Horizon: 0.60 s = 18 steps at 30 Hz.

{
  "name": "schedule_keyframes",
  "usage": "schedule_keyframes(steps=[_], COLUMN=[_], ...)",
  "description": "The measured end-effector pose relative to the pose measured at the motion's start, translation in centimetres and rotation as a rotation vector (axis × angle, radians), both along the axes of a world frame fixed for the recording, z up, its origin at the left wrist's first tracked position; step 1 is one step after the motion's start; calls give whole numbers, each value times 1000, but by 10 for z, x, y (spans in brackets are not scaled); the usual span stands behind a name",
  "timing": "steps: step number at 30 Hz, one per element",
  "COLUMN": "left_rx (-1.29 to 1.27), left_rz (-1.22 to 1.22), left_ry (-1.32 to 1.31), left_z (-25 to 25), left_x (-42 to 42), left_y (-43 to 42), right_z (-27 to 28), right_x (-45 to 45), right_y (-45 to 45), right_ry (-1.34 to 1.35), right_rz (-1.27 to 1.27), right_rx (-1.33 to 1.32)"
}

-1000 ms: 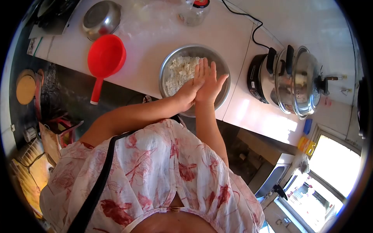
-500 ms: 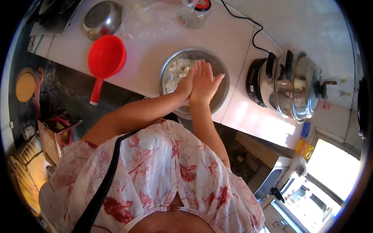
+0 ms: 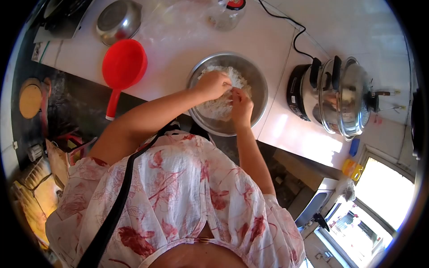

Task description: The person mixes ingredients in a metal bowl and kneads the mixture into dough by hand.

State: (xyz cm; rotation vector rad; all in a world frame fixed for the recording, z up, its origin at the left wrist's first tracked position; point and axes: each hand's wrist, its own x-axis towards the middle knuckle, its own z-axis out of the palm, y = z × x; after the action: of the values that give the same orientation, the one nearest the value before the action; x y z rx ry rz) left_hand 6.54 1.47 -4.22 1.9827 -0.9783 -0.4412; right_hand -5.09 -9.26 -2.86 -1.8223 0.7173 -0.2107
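Observation:
A wide metal bowl (image 3: 263, 96) holds a loose, white, floury mixture (image 3: 219, 111) with small crumbs in it. My left hand (image 3: 213, 85) is over the mixture, its fingers curled inward and pinched. Facing it from the right, my right hand (image 3: 241, 106) also has its fingers bent and closed, with the fingertips of both hands almost meeting. Whatever lies between the fingertips is too small to make out, perhaps bits of the mixture.
A red plastic ladle (image 3: 124, 64) lies to the left, its handle past the counter edge. Behind it sits an overturned metal bowl (image 3: 118, 22). Clear plastic wrap and a glass jar (image 3: 227, 18) are at the back. A lidded steamer pot (image 3: 330, 96) stands at right.
My hands were pressed together, the right one flat and stretched out; now they are apart with curled fingers. The white mixture shows more widely across the bowl.

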Motion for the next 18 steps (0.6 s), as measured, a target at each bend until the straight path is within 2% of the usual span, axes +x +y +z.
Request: schedule_keyframes(steps=[1, 3, 4, 5, 7, 8, 10, 11, 13, 14, 15, 16, 17, 18], left_rx=[11, -35, 176, 179, 297, 296, -81, -82, 2, -67, -69, 12, 95, 95], left_rz=[-4, -13, -134, -140, -294, -289, -139, -136, -77, -64, -63, -159, -254, -254], left_ry=[7, -209, -246, -242, -373, -379, -334, -338, -78, -352, -355, -221, -88, -93], left_z=[2, 10, 21, 19, 13, 10, 8, 11, 27, 17, 17, 16, 15, 8], left_x=[2, 5, 11, 8, 8, 6, -4, -9, -16, -20, -19, -18, -17, -16], left_y=[5, 12, 14, 16, 19, 19, 20, 20, 18, 16, 16, 16, 17, 21], right_z=[5, 7, -2, -7, 2, 2, 1, 0, 2, 4, 8, 10, 6, -4], right_x=[5, 11, 13, 9, 13, 12, 7, 4, 0, -2, -3, -4, -4, -4], right_y=[0, -4, -3, -3, -1, -3, -7, -8, -11, -12, -12, -13, -18, -28], right_ry=[7, 109, 57, 62, 290, 283, 140, 136, -28, -31, -48, -65, -67, -20], right_rz=[-4, 65, 68, 64, 122, 123, 175, 177, 271, 271, 333, 394, 393, 368], right_rx=[11, -214, -415, -411, -638, -641, -444, -447, -492, -496, -609, -721, -722, -671])
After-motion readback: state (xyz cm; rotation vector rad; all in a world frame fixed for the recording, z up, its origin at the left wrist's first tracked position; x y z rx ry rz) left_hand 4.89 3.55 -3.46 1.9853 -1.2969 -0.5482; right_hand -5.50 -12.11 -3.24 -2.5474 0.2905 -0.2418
